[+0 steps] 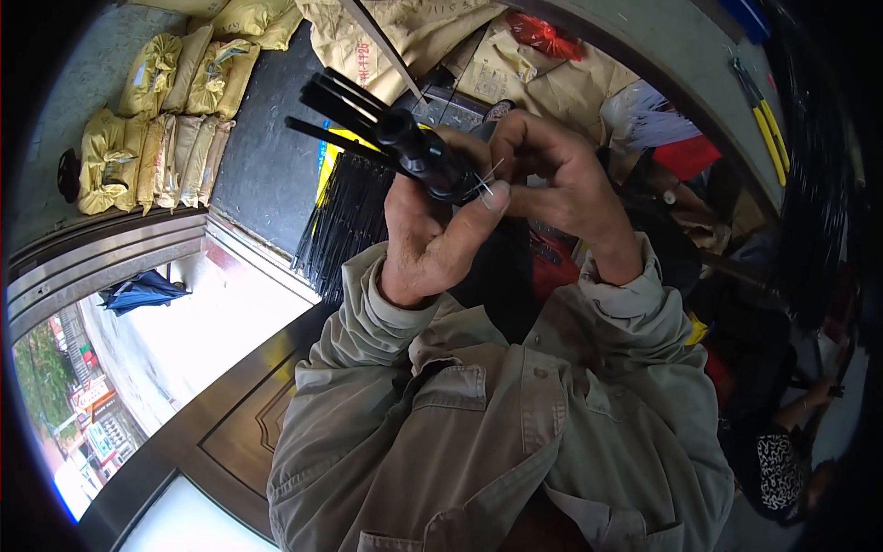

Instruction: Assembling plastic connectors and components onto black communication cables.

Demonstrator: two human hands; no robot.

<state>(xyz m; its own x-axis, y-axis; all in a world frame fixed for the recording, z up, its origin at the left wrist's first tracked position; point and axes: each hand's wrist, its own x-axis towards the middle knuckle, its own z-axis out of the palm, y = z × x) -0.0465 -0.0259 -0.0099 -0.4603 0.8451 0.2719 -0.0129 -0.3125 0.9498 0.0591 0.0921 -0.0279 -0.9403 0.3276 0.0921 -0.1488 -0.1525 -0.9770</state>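
Note:
My left hand (428, 244) is wrapped round a black ribbed cylindrical piece (432, 161), its thumb pressed near the piece's lower end. Several black rods (345, 106) stick out past it toward the upper left; whether they join the piece is hidden. Thin pale strands (486, 184) cross at the left thumb tip, against the end of the black piece. My right hand (570, 184) has its fingers curled and pinched by the strands, closed on one of them. The strands' exact kind is too small to tell.
A dense bundle of black rods (345, 221) lies left of my hands. Yellow wrapped packages (152, 152) are stacked farther left. Brown paper sacks (515, 69) and a bag of thin white strands (644, 110) lie beyond. Yellow-handled pliers (768, 129) rest at right; another person's arm (814, 396) shows lower right.

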